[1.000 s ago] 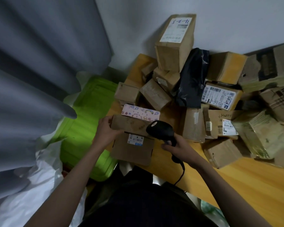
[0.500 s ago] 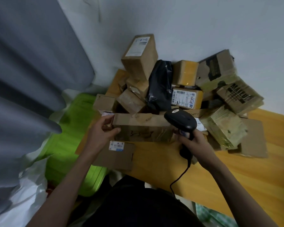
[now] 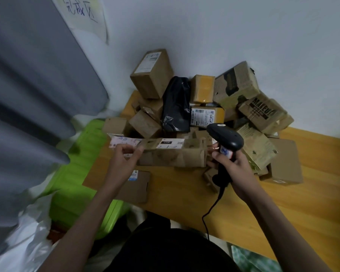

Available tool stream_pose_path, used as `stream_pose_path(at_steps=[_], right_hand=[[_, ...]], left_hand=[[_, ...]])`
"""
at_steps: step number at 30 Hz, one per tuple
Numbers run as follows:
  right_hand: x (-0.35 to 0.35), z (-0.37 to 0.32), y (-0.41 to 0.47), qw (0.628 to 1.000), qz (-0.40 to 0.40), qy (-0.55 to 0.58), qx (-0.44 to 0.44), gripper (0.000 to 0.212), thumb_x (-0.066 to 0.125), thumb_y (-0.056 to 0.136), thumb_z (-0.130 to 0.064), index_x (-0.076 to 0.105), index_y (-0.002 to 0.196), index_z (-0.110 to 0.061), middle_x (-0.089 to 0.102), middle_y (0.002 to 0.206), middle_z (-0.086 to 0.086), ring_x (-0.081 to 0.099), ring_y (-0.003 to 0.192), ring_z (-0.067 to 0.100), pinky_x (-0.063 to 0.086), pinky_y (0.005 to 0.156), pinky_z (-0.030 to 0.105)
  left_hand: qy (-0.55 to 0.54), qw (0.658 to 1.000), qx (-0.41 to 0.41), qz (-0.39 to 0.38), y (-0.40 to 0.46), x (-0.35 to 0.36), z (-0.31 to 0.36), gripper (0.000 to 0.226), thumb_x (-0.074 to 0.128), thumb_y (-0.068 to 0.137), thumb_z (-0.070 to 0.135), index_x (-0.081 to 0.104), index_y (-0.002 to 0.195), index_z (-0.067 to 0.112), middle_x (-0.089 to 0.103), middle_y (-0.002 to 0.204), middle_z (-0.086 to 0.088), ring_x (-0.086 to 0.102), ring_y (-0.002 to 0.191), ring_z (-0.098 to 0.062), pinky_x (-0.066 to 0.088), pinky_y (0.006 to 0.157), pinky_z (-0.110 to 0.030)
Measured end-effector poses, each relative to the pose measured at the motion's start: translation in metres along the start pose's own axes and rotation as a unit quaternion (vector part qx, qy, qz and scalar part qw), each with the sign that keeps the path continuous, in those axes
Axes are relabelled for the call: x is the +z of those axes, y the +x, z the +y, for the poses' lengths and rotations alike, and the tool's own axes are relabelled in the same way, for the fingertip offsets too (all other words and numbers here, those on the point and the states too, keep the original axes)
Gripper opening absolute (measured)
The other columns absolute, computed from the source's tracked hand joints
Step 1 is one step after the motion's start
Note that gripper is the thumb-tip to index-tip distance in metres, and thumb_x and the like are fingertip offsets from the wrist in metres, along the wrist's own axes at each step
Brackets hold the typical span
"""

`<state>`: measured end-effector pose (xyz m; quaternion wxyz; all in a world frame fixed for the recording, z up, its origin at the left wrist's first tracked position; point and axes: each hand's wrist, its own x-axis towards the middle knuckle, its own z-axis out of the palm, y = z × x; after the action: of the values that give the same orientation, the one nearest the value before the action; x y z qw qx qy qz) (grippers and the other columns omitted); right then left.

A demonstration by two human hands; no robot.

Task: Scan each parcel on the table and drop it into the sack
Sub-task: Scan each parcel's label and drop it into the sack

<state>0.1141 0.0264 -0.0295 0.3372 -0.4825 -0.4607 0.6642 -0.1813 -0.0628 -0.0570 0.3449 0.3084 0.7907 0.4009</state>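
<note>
A long brown cardboard parcel is held above the wooden table, its label face turned up toward the wall. My left hand grips its left end. My right hand holds a black corded barcode scanner at the parcel's right end, scanner head just above that end. A heap of brown parcels with a black plastic mailer is stacked against the wall behind. A flat brown parcel lies at the table's near left edge. The white sack sits at the lower left.
A bright green bin stands on the floor left of the table. A grey curtain hangs on the far left. A paper sign is stuck on the wall above. The scanner's cable trails toward my body.
My left hand has lifted the long parcel and tipped it so its label faces up. The scanner hand moved to its right end. The view tilted upward.
</note>
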Motion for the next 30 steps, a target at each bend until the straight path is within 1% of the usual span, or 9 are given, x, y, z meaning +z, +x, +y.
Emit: stream_pose_path(at_steps=[2,4,9,15,19,22,25,28,30], right_hand=[[-0.002,0.001,-0.002,1.0,0.006,-0.003,-0.004,0.02,0.065,0.094,-0.009,0.065,0.113,-0.012,0.065,0.116,0.02,0.064,0.111,0.032,0.054,0.099,0.046],[-0.004,0.002,-0.003,1.0,0.014,-0.012,-0.007,0.022,0.068,0.092,-0.012,0.065,0.114,-0.015,0.066,0.114,0.017,0.064,0.109,0.034,0.053,0.099,0.046],[-0.007,0.004,-0.008,0.999,0.01,-0.041,-0.025,0.033,0.073,0.087,-0.011,0.063,0.115,-0.024,0.071,0.114,-0.001,0.066,0.109,0.014,0.052,0.093,0.033],[-0.019,-0.003,-0.007,0.995,0.002,-0.086,-0.05,0.032,0.071,0.087,-0.004,0.064,0.111,-0.024,0.07,0.091,-0.014,0.065,0.089,0.002,0.048,0.08,0.023],[-0.024,-0.005,-0.006,0.994,0.002,-0.097,-0.057,0.03,0.07,0.088,-0.003,0.063,0.104,-0.027,0.069,0.101,0.0,0.065,0.093,0.01,0.047,0.08,0.024],[-0.026,-0.005,-0.005,0.995,0.002,-0.073,-0.061,0.032,0.071,0.089,-0.006,0.064,0.114,-0.024,0.071,0.108,-0.004,0.066,0.101,0.009,0.049,0.086,0.027],[-0.024,-0.004,-0.003,0.998,0.012,-0.029,-0.046,0.036,0.073,0.089,-0.016,0.063,0.122,-0.024,0.071,0.115,-0.006,0.066,0.11,0.016,0.053,0.094,0.039],[-0.022,-0.003,-0.001,0.999,0.019,0.0,-0.038,0.035,0.074,0.087,-0.018,0.064,0.121,-0.019,0.071,0.116,-0.003,0.066,0.112,0.019,0.052,0.1,0.047],[-0.021,-0.003,0.0,0.999,0.015,-0.005,-0.046,0.033,0.073,0.087,-0.013,0.064,0.119,-0.014,0.07,0.111,-0.003,0.065,0.111,0.018,0.052,0.101,0.046]], left_hand=[[-0.031,0.999,-0.024,-0.002,-0.003,0.004,-0.005,0.044,0.062,0.091,0.06,0.056,0.119,0.027,0.061,0.115,0.008,0.062,0.109,-0.014,0.054,0.092,-0.039],[-0.067,0.996,-0.059,-0.011,-0.008,0.007,-0.006,0.058,0.061,0.084,0.07,0.06,0.122,0.026,0.063,0.119,0.006,0.063,0.11,-0.015,0.056,0.094,-0.045],[-0.132,0.985,-0.102,-0.047,-0.02,0.02,0.001,0.036,0.064,0.096,0.034,0.065,0.125,0.012,0.07,0.115,-0.002,0.066,0.106,-0.016,0.056,0.084,-0.03],[-0.187,0.968,-0.146,-0.086,-0.031,0.009,0.007,0.034,0.077,0.085,0.023,0.068,0.116,0.012,0.074,0.111,-0.004,0.069,0.101,-0.018,0.057,0.08,-0.033],[-0.172,0.971,-0.114,-0.118,-0.039,-0.001,0.011,0.043,0.079,0.08,0.019,0.068,0.121,0.015,0.074,0.116,-0.003,0.069,0.11,-0.022,0.057,0.088,-0.036],[-0.115,0.984,-0.045,-0.126,-0.043,-0.005,0.014,0.045,0.081,0.08,0.012,0.068,0.122,0.023,0.075,0.114,0.001,0.068,0.109,-0.019,0.056,0.08,-0.025],[-0.088,0.991,-0.012,-0.098,-0.045,-0.002,0.021,0.054,0.082,0.081,0.017,0.062,0.129,0.031,0.07,0.117,0.008,0.066,0.108,-0.009,0.052,0.08,-0.019],[-0.108,0.986,0.0,-0.127,-0.045,0.001,0.023,0.065,0.082,0.08,0.032,0.055,0.139,0.036,0.066,0.129,0.009,0.063,0.117,-0.006,0.054,0.097,-0.03],[-0.122,0.984,0.005,-0.133,-0.045,0.003,0.024,0.059,0.079,0.082,0.033,0.057,0.137,0.035,0.065,0.131,0.005,0.063,0.12,-0.012,0.055,0.099,-0.037]])
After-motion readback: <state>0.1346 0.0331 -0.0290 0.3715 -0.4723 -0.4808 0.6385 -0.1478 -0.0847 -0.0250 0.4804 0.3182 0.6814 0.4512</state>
